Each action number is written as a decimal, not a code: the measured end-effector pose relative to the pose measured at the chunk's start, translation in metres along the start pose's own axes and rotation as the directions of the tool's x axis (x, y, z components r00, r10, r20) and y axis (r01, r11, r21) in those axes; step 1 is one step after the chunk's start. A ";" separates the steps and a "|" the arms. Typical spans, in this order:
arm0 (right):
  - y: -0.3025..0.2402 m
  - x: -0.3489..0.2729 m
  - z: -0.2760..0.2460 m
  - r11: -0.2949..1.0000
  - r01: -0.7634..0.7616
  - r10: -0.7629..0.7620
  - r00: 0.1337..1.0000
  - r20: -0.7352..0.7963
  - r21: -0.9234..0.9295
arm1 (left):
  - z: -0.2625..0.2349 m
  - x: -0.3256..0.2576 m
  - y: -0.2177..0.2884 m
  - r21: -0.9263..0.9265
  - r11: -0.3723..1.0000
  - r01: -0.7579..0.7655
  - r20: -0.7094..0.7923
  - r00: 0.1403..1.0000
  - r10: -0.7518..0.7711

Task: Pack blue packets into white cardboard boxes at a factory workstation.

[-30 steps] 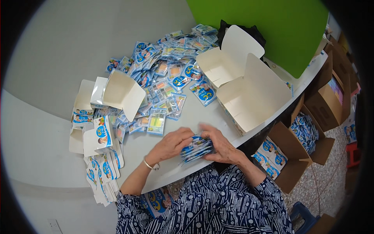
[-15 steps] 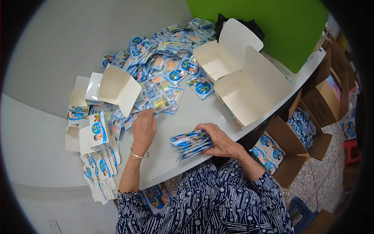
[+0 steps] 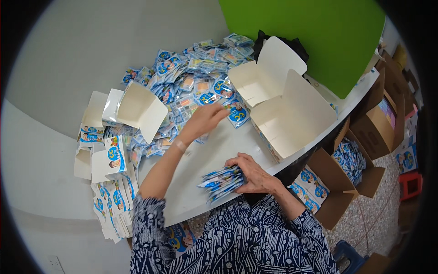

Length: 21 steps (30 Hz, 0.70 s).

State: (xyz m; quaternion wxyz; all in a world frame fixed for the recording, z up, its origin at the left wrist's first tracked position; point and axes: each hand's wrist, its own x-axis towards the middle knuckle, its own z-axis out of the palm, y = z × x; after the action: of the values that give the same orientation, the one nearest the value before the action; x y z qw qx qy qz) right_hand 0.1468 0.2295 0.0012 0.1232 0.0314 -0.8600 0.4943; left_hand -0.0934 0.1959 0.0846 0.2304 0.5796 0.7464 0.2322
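Table [image 3: 194, 176] room, stack [image 3: 221, 181] in R hand [image 3: 256, 176]

Bare middle's running to front edge. Pile [image 3: 200, 65] is lying beyond; open boxes [image 3: 296, 121] are sitting R, prob. for reach. Near that edge I'm pinching stack's end, prob. keeping it together; L hand [image 3: 206, 120] is hovering curled by pile, can't tell if gripping.

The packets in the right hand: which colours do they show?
The packets are mainly blue and white; head view.

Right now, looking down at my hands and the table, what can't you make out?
All in the head view:
Packet stack, right end: hidden by the right hand.
Anything in the left hand: hidden by its own fingers.
Black crumpled material, lower part: behind the open white boxes.
Blue stool: cut off below.
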 end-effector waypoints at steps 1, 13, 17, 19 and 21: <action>0.002 0.000 0.002 1.000 0.003 -0.003 1.000 -0.008 -0.004 | 0.012 0.022 -0.005 0.092 0.994 -0.052 -0.147 0.987 0.066; -0.003 0.000 -0.005 0.998 0.051 -0.052 0.999 -0.010 -0.027 | 0.049 -0.046 -0.026 0.373 0.851 -0.369 0.066 0.926 0.373; 0.001 0.001 -0.002 1.000 0.029 -0.029 1.000 0.000 0.010 | 0.001 -0.076 -0.066 0.264 0.927 -0.265 -0.095 0.950 0.298; -0.001 0.001 -0.002 1.000 0.015 -0.015 1.000 0.007 0.017 | -0.007 -0.085 -0.102 0.372 0.913 -0.171 -0.139 0.962 0.237; 0.000 0.001 -0.003 1.000 0.003 -0.003 1.000 0.012 0.018 | -0.006 -0.085 -0.106 0.471 0.879 -0.076 -0.193 0.963 0.187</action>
State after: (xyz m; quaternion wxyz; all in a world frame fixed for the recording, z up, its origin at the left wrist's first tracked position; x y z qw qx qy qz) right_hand 0.1463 0.2321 0.0028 0.1185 0.0366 -0.8563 0.5015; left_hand -0.1581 0.0899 0.0306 -0.0183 0.6361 0.7603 0.1305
